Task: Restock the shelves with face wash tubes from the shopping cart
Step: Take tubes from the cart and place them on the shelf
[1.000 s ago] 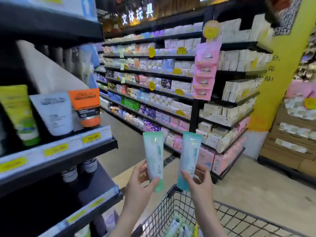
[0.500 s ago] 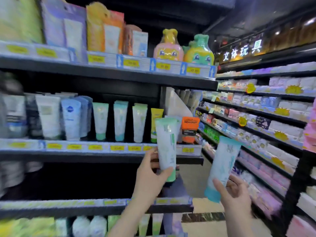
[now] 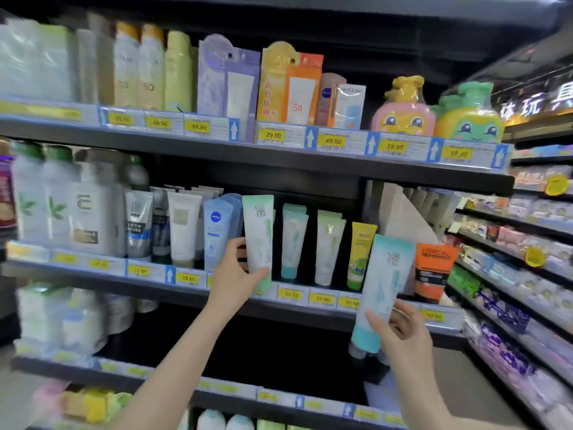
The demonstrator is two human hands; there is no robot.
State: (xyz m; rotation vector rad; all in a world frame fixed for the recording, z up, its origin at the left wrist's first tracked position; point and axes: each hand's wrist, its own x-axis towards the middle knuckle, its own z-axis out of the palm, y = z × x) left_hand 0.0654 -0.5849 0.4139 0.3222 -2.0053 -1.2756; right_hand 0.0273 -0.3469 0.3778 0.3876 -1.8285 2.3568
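Hands are both raised before the middle shelf (image 3: 93, 268): the left hand (image 3: 232, 280) grips a green-capped face wash tube (image 3: 259, 240) upright at the shelf's front edge, beside a blue tube (image 3: 217, 231); the right hand (image 3: 400, 333) clasps a teal-capped tube (image 3: 381, 290), tilted, near the shelf's right end.

A white tube fading to green (image 3: 259, 240) is showing beside a pale aqua tube with a teal cap (image 3: 379, 293); yellow price tags (image 3: 290, 294) are lining the black shelf (image 3: 310, 315).
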